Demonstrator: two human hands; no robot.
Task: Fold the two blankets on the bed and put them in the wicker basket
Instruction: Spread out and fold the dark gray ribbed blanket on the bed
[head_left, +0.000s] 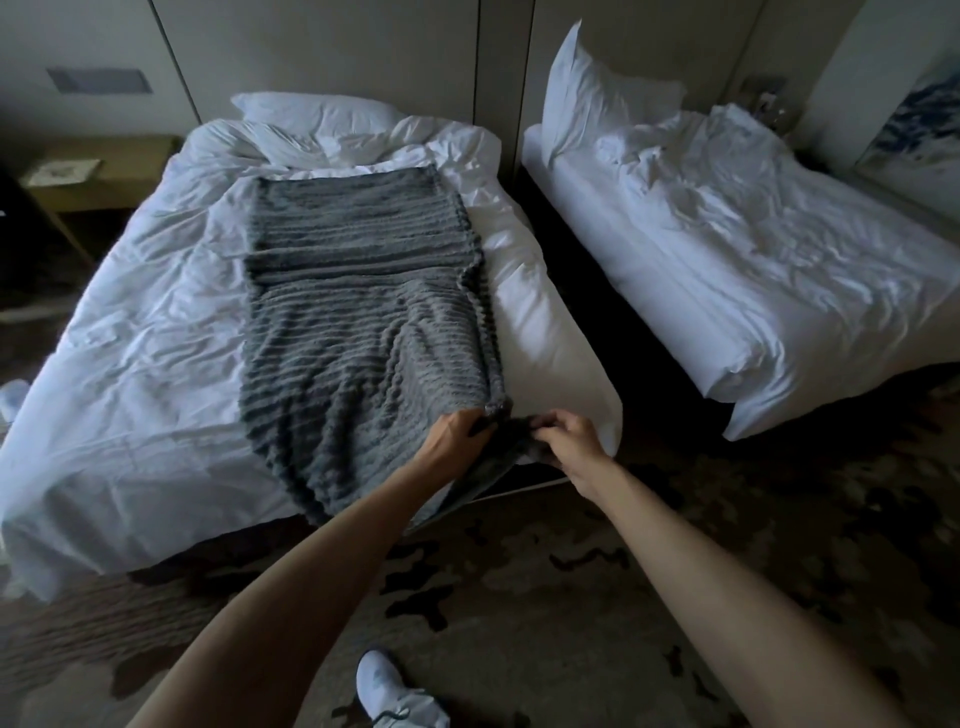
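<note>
Along the near bed (130, 395), from its head edge to its foot edge, a grey ribbed blanket (358, 322) is laid as a long strip right of centre, apparently already folded lengthwise so that a crosswise fold can be made next. At the foot edge near the right corner, its end is pinched by the left hand (457, 434) and, just beside it, by the right hand (569, 434), presumably to square the layers before lifting. No second blanket or wicker basket is seen.
</note>
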